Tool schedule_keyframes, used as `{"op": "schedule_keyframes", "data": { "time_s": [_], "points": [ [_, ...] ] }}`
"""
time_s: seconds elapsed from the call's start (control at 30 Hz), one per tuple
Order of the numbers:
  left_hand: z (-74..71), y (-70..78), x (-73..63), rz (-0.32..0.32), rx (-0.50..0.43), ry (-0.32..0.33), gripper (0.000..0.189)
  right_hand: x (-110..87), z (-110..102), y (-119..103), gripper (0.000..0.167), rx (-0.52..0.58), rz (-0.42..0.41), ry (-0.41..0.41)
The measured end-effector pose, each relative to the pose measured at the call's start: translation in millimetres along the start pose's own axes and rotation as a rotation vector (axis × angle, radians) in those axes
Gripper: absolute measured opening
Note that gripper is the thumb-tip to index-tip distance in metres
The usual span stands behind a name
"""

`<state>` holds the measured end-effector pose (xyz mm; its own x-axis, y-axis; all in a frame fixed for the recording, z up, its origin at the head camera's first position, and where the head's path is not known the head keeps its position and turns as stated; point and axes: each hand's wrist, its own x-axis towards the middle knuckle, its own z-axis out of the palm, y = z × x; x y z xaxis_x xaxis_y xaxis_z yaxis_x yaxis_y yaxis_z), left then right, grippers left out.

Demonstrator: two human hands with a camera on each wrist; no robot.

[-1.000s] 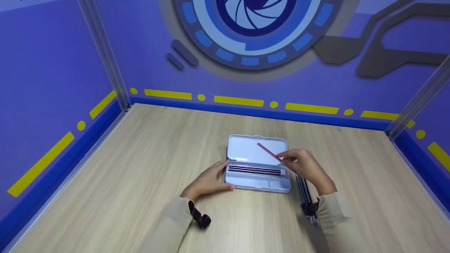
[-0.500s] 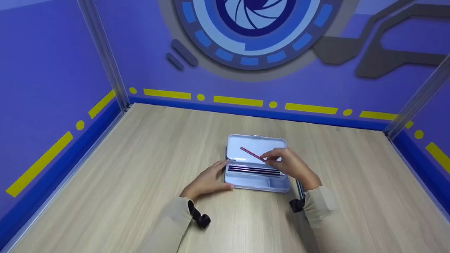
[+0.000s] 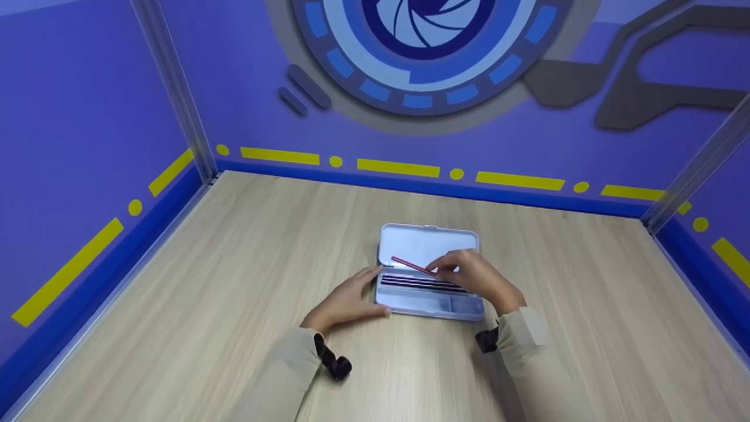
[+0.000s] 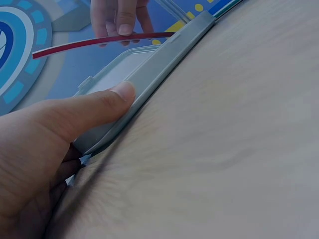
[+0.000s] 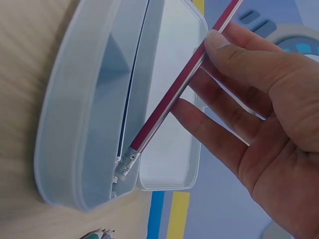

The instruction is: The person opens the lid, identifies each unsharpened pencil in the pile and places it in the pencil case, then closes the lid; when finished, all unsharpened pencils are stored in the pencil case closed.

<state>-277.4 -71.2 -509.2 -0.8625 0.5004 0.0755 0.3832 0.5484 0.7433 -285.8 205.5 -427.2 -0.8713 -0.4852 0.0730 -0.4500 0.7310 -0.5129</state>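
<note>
A pale blue-white pencil case (image 3: 422, 303) lies with its lid (image 3: 433, 240) laid back. Along its rear compartment rest several dark striped pencils (image 3: 416, 282), their right ends hidden by my right hand (image 3: 477, 278). That hand pinches a red pencil (image 5: 174, 89) between thumb and fingers, tilted over the case. Its silver eraser end (image 5: 127, 164) dips to the rear compartment's right end; the other end is raised in front of the lid. At the case's left end, my left hand (image 3: 348, 302) grips it, thumb (image 4: 124, 92) against the front wall.
Several more pencil tips (image 5: 102, 234) show on the wooden table (image 3: 281, 246) off the case's right end, in the right wrist view; my right forearm covers that spot in the head view. Blue printed panels (image 3: 375, 140) stand around the table.
My right hand has carried the red pencil leftward and lower, from the case's right end to over the rear compartment. The left hand and case have stayed in place.
</note>
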Motion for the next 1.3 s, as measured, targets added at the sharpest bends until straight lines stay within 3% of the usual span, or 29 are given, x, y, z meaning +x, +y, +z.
{"op": "schedule_keyframes", "data": {
  "time_s": [0.43, 0.73, 1.3],
  "points": [
    [-0.3, 0.4, 0.1, -0.006, 0.000, -0.002, 0.096, 3.1, 8, -5, 0.025, -0.018, 0.096, -0.042],
    [0.1, 0.8, -1.5, -0.020, -0.020, -0.005, 0.097, 3.5, 11, -5, 0.023, -0.023, 0.072, -0.047],
    [-0.6, 1.2, -1.4, -0.007, -0.003, -0.010, 0.096, -4.6, 3, -8, 0.022, -0.041, 0.114, -0.034]
  ]
}}
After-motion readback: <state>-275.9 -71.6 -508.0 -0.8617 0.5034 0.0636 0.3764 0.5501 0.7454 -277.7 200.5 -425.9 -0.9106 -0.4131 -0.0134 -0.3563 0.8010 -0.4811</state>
